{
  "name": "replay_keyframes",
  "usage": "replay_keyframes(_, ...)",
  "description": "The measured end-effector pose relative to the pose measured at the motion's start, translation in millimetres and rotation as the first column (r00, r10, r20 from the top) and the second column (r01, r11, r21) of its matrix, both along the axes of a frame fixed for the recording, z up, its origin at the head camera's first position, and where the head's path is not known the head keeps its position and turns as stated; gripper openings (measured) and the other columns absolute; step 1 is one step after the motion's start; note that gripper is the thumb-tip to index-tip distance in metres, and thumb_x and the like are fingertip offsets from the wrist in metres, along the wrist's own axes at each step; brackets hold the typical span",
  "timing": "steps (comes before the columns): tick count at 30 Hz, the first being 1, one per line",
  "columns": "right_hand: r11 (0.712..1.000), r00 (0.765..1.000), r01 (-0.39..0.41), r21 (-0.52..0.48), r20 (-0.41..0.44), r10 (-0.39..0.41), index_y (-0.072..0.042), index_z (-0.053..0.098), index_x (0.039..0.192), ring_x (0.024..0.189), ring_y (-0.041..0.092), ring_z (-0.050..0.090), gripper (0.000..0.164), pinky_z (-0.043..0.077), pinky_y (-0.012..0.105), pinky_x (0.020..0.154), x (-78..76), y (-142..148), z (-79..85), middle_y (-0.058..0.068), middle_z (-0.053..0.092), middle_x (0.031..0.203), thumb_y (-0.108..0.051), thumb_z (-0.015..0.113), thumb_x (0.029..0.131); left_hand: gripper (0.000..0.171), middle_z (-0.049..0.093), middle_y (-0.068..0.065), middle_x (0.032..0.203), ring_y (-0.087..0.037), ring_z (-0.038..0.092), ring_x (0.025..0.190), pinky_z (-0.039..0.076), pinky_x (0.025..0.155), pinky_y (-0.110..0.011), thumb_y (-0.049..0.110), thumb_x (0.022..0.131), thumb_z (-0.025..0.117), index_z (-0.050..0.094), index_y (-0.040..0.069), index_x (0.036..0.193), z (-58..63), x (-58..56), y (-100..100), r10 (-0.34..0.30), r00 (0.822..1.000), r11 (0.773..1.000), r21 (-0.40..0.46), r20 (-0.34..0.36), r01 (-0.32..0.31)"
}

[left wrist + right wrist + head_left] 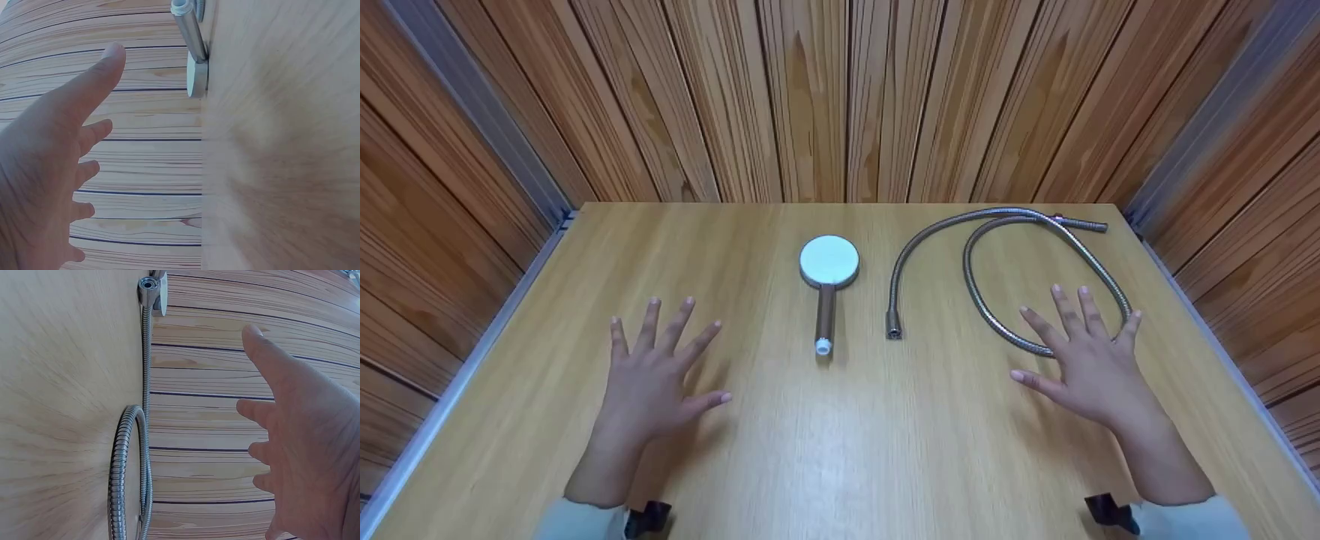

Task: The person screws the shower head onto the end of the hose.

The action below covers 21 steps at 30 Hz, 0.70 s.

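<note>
A shower head [829, 261] with a round white face and a grey handle lies mid-table, its white threaded end toward me. To its right a coiled metal shower hose [896, 274] rests on the wood, one end fitting facing me and the other near the back right corner. My left hand [649, 390], fingers spread, is left of the shower head and apart from it. Over the near right part of the hose loop is my right hand [1099, 375], also spread and holding nothing. In the right wrist view the hose [118, 478] stays apart from the fingers.
The wooden table [832, 450] has metal rails [472, 360] along its sides. Wood-plank walls [810, 97] stand at the back, left and right. A small black device [649, 517] sits at the left cuff, another black device [1110, 512] at the right one.
</note>
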State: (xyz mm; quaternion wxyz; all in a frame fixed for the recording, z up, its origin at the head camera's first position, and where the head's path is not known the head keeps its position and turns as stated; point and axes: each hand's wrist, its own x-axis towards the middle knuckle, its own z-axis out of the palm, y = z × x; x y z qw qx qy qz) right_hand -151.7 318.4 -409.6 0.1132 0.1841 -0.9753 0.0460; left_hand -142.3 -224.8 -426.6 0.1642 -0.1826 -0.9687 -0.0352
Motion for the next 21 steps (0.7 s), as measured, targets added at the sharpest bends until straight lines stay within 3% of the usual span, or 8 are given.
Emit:
replay_keyframes(9,1.0,1.0,-0.003,-0.003,0.011,0.003,-0.026,0.031,0.154,0.146,0.044,0.0,0.084,-0.027,0.069,0.096,-2.1,-3.3,2.0,0.021,0.013,0.16,-0.065,0.061,0.085,0.09,0.022,-0.011,0.16,-0.048,0.011,0.143,0.003,0.104,-0.078,0.072,0.072,0.068,0.041,0.033,0.148,1.2,-4.8,6.3,-0.024,1.0,1.0,0.013,0.011,0.024)
replay_keyframes(14,0.999,0.999,-0.028,-0.018,-0.021,0.028,-0.024,0.035,0.152,0.146,0.042,0.006,0.085,-0.015,0.076,0.1,-5.4,-5.3,2.9,0.02,0.017,0.159,-0.063,0.066,0.082,0.09,0.022,-0.011,0.16,-0.049,0.012,0.143,0.005,0.102,-0.079,0.071,0.072,0.068,0.04,0.034,0.149,2.6,-9.5,10.7,-0.05,0.999,0.998,0.032,0.007,0.05)
replay_keyframes(21,0.997,0.997,-0.051,-0.059,-0.052,0.048,-0.017,0.042,0.148,0.144,0.042,0.016,0.078,-0.004,0.072,0.108,-12.5,-5.5,3.0,0.021,0.024,0.157,-0.052,0.071,0.084,0.09,0.024,-0.012,0.159,-0.047,0.013,0.143,0.005,0.103,-0.079,0.076,0.072,0.064,0.041,0.035,0.148,1.9,-13.3,18.4,-0.07,0.997,0.995,0.064,-0.02,0.072)
